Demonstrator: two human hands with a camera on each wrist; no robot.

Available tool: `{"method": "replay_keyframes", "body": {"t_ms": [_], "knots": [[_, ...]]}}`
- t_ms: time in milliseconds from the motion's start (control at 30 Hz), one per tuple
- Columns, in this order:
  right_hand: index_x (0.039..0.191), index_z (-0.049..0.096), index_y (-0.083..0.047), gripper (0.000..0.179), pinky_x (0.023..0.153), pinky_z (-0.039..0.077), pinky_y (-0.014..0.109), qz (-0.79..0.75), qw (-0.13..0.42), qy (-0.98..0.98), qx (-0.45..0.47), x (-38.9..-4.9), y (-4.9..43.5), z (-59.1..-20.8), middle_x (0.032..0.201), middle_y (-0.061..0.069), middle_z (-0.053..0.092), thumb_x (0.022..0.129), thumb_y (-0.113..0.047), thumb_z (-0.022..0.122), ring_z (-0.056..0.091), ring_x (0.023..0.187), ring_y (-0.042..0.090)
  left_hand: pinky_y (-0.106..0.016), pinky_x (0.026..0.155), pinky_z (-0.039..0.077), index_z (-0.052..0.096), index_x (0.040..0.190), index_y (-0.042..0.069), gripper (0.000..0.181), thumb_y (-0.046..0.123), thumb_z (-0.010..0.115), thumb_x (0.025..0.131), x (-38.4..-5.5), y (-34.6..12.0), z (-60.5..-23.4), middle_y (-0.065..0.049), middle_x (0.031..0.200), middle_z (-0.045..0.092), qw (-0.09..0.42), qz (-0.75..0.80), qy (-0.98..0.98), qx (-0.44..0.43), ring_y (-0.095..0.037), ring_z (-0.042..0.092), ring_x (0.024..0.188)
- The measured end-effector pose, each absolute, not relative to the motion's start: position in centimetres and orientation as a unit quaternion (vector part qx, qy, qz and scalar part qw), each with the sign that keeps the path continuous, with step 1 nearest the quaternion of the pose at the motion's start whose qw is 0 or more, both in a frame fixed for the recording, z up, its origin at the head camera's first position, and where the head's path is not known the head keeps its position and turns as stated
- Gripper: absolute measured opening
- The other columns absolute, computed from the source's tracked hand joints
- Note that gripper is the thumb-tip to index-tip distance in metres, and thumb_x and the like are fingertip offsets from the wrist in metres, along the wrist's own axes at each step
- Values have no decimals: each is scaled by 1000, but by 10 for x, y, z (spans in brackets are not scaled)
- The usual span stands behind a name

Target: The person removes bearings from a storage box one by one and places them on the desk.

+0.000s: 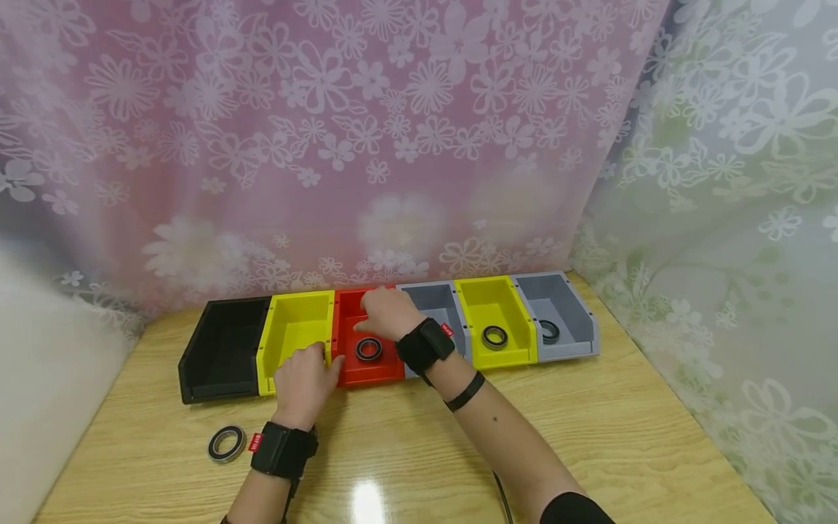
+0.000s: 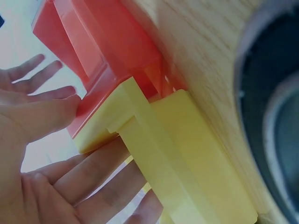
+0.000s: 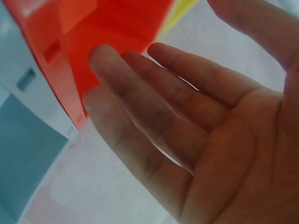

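Observation:
My left hand (image 1: pixel 304 382) holds the front of the wall where the left yellow storage bin (image 1: pixel 296 327) meets the red storage bin (image 1: pixel 373 375). In the left wrist view, the thumb (image 2: pixel 51 114) lies against the red side and the other fingers (image 2: pixel 110 186) pass behind the yellow wall. A ball bearing (image 1: pixel 359 351) with a dark seal lies in the red bin. Over that bin's back right part hovers my right hand (image 1: pixel 388 313). Seen from the right wrist, its fingers (image 3: pixel 154 107) are extended, with nothing held.
The joined row also has a black bin (image 1: pixel 225 346), a middle grey bin (image 1: pixel 428 298), a right yellow bin (image 1: pixel 494 309) and a right grey bin (image 1: pixel 559 306). Bearings lie in the last two. Another bearing (image 1: pixel 212 447) lies on the wooden table (image 1: pixel 406 458). Flowered curtains (image 1: pixel 393 145) hang behind.

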State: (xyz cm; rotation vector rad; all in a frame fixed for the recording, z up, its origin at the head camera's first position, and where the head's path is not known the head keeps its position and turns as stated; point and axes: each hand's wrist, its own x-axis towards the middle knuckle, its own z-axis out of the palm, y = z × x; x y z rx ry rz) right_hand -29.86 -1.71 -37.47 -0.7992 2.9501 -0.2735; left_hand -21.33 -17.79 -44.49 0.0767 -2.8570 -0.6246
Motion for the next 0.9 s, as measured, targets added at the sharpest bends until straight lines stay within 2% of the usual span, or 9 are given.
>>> {"method": "replay_keyframes", "body": {"t_ms": [167, 300, 500, 633, 900], "knots": [[87, 71, -11, 26, 58, 47, 26, -85, 63, 959, -264, -303, -26, -386, 66, -1, 53, 91, -34, 80, 56, 63, 14, -31, 45, 30, 66, 87, -1, 34, 30, 77, 93, -213, -179, -445, -4, 59, 41, 102, -213, -971, 31, -22, 46, 49], [93, 72, -9, 25, 59, 48, 26, -72, 73, 959, -263, -307, -32, -394, 69, 0, 56, 91, -32, 81, 57, 64, 15, -31, 45, 30, 66, 87, -1, 33, 30, 77, 93, -214, -179, -445, -4, 59, 41, 96, -215, -971, 36, -22, 46, 49], [85, 70, -14, 24, 57, 45, 28, -2, 74, 964, -254, -306, -38, -405, 62, -3, 49, 92, -36, 78, 52, 62, 15, -32, 46, 30, 65, 84, 1, 33, 30, 77, 92, -214, -176, -443, -4, 59, 41, 97, -214, -971, 42, -23, 46, 49], [83, 72, -16, 23, 59, 47, 30, 46, 63, 963, -258, -303, -42, -411, 61, -4, 50, 91, -37, 76, 55, 63, 15, -33, 46, 32, 64, 84, 1, 33, 30, 77, 92, -214, -176, -443, -5, 59, 44, 94, -214, -971, 46, -24, 47, 51], [73, 66, -19, 31, 59, 47, 32, 78, 64, 962, -252, -304, -49, -420, 57, -4, 46, 90, -42, 77, 56, 61, 15, -33, 46, 32, 65, 86, 0, 33, 30, 77, 93, -213, -177, -442, -6, 60, 44, 89, -216, -971, 49, -23, 47, 51]]}}
